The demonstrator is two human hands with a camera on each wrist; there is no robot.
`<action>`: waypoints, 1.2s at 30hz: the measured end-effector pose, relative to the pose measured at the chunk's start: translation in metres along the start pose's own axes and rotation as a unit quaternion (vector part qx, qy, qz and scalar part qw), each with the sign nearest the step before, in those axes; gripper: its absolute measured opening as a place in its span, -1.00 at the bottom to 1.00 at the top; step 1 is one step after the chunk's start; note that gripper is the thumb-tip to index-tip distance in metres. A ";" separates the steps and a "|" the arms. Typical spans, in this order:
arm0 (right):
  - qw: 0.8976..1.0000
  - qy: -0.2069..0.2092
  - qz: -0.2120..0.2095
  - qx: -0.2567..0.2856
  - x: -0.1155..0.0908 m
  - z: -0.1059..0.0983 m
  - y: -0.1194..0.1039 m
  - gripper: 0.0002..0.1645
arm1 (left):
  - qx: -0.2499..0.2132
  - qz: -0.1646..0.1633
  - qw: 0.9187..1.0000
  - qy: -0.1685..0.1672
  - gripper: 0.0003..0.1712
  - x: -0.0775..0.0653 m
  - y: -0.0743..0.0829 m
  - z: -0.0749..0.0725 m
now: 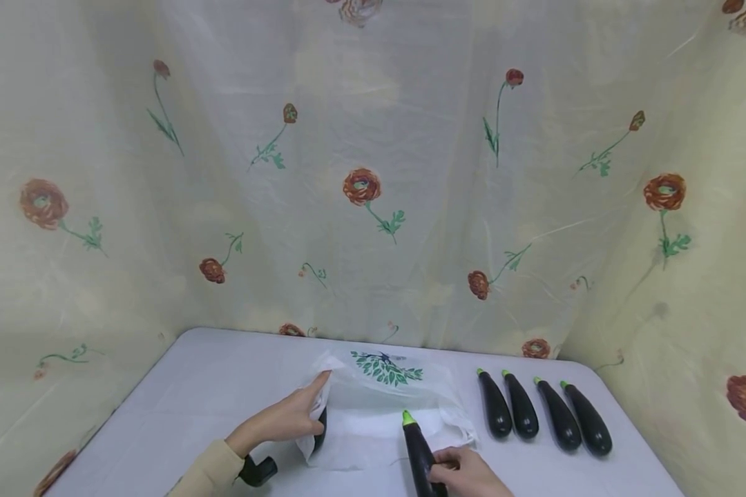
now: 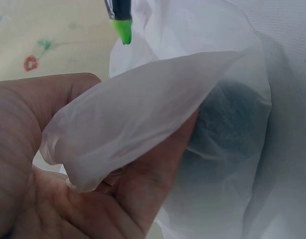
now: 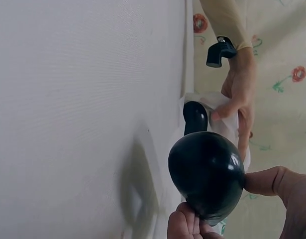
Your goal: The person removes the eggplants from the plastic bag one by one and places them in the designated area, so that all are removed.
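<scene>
A white plastic bag (image 1: 373,438) with a green leaf print lies on the table, its mouth spread toward me. My left hand (image 1: 288,419) grips the bag's left edge, thumb and fingers on either side of the plastic (image 2: 138,112). One dark eggplant (image 3: 194,117) lies inside at the left, partly hidden by that hand and showing dimly through the film in the left wrist view. My right hand (image 1: 465,472) pinches another eggplant (image 1: 417,449) near its thick end, between thumb and fingertips. Its green stem end points at the bag's mouth.
Several more eggplants (image 1: 523,407) lie in a row on the white table (image 1: 224,373), right of the bag, stems pointing away. A flower-patterned curtain (image 1: 410,262) surrounds the table at the back and sides. A black wrist mount (image 1: 257,471) sits on the left wrist.
</scene>
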State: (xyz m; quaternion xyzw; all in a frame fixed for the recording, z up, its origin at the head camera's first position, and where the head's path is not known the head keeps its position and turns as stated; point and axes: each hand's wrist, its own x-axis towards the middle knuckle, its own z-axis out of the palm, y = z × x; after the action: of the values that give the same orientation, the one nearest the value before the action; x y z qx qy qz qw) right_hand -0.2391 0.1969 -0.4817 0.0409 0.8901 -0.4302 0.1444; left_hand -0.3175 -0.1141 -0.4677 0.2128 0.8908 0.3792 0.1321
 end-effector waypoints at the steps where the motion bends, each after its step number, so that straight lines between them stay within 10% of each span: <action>1: 1.000 0.002 0.005 -0.002 0.000 -0.001 0.001 -0.48 | -0.001 -0.001 1.000 0.000 0.13 0.000 0.000 0.000; 20: 0.999 0.005 0.031 -0.019 0.000 -0.017 0.026 -0.56 | 0.006 -0.001 1.000 0.004 0.11 -0.001 -0.001 -0.002; 36: 0.983 -0.161 -0.027 0.079 0.013 -0.088 0.061 -0.60 | -0.007 -0.003 1.000 -0.003 0.12 0.000 -0.002 -0.001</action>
State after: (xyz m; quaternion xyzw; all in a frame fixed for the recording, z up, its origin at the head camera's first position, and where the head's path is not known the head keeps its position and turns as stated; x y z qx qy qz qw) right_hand -0.2586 0.3028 -0.4801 -0.0414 0.8190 -0.5041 0.2710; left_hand -0.3179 -0.1156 -0.4684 0.2105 0.8885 0.3841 0.1371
